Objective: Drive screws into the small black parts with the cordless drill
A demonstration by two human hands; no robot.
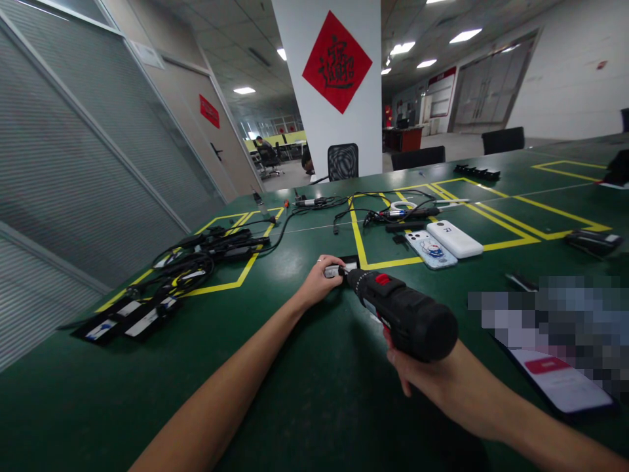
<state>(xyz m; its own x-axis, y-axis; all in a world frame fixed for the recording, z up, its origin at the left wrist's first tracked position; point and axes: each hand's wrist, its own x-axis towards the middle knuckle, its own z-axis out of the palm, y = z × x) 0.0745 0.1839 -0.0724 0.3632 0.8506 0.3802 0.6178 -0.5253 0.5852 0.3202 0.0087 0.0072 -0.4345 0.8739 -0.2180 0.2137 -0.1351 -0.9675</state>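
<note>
My right hand (411, 368) is wrapped round the grip of a black cordless drill (400, 308) with a red switch on top. The drill's chuck points forward and left, and its tip reaches a small silver-and-black part (335, 270). Fingers of my left hand (322, 280) are closed on that part, close to the tabletop. Just beyond it is a dark, thin-walled piece (352, 261), partly hidden by the hand and the drill. What the drill's tip touches exactly is too small to make out.
Bundled black cables (216, 252) with flat labelled black pieces lie at left. Ahead right are a patterned phone (430, 250), a white power bank (455, 238) and more cables (393, 215). A lit phone (565, 380) lies near right. Yellow tape (361, 242) marks the green table (285, 406).
</note>
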